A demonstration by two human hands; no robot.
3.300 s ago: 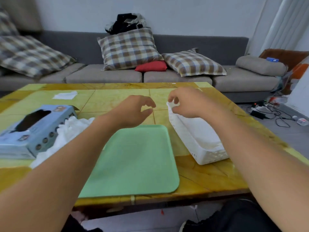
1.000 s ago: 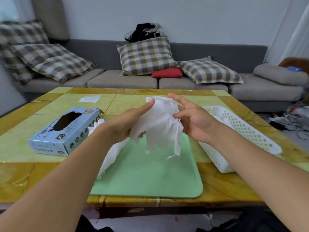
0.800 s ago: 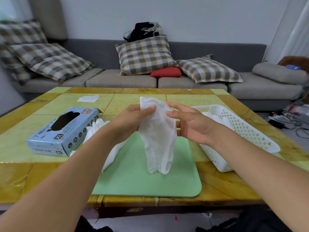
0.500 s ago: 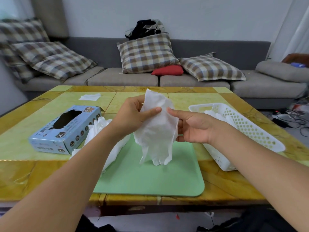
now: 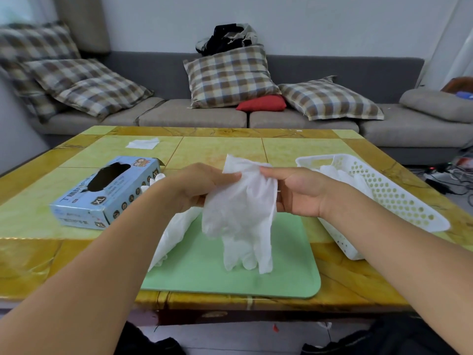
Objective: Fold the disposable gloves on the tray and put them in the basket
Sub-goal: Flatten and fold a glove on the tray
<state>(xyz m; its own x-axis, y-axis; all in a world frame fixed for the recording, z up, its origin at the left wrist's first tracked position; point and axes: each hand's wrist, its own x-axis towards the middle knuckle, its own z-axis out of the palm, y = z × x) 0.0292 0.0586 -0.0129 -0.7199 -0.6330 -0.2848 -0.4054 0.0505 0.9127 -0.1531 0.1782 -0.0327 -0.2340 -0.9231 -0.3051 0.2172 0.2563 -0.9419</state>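
A white disposable glove (image 5: 240,213) hangs cuff up over the green tray (image 5: 230,275), its fingertips just above the tray. My left hand (image 5: 202,185) pinches the cuff's left side and my right hand (image 5: 299,190) pinches its right side. More white gloves (image 5: 174,234) lie in a pile on the tray's left edge, partly hidden by my left forearm. The white perforated basket (image 5: 399,198) stands to the right of the tray with gloves inside it.
A blue XL glove box (image 5: 102,193) lies left of the tray on the yellow-green table (image 5: 220,149). A white tissue (image 5: 142,144) sits at the far left. A grey sofa with checked cushions stands behind; cables lie on the floor at right.
Both hands took a glove from the pile and raised it over the tray. It has since unrolled, hanging full length with its fingers down. The hands sit slightly lower and wider apart.
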